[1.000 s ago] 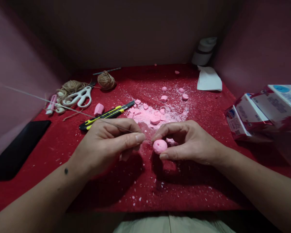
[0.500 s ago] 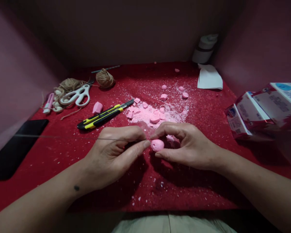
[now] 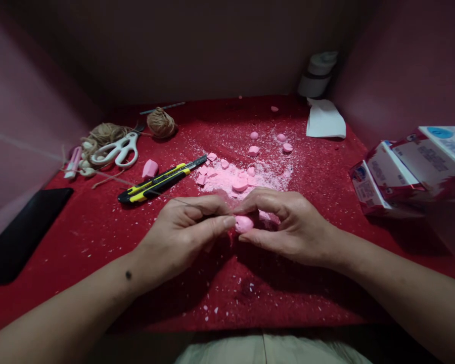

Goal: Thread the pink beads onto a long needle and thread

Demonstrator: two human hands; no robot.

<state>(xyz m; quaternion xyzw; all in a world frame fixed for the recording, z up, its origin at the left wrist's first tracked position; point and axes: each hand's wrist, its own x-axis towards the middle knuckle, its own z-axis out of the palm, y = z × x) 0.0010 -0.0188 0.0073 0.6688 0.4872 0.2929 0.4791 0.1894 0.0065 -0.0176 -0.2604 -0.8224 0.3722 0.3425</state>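
Note:
My right hand (image 3: 288, 225) pinches a small round pink bead (image 3: 244, 223) between thumb and forefinger, just above the red cloth (image 3: 273, 298). My left hand (image 3: 184, 235) is closed on a thin wire or needle (image 3: 98, 174) that runs off to the upper left; its tip meets the bead's left side. The two hands touch at the fingertips in the middle of the table. Behind them lies a heap of pink shavings and chunks (image 3: 237, 179).
A yellow-black utility knife (image 3: 159, 181), a pink block (image 3: 150, 168), white scissors (image 3: 116, 150) and twine (image 3: 161, 123) lie at the left. A black slab (image 3: 20, 235) sits at far left, cartons (image 3: 405, 169) at right, white paper (image 3: 325, 121) at back.
The hands have come together: the needle tip has gone from beside the bead to against it. The wire's long end swung down and back up at the left.

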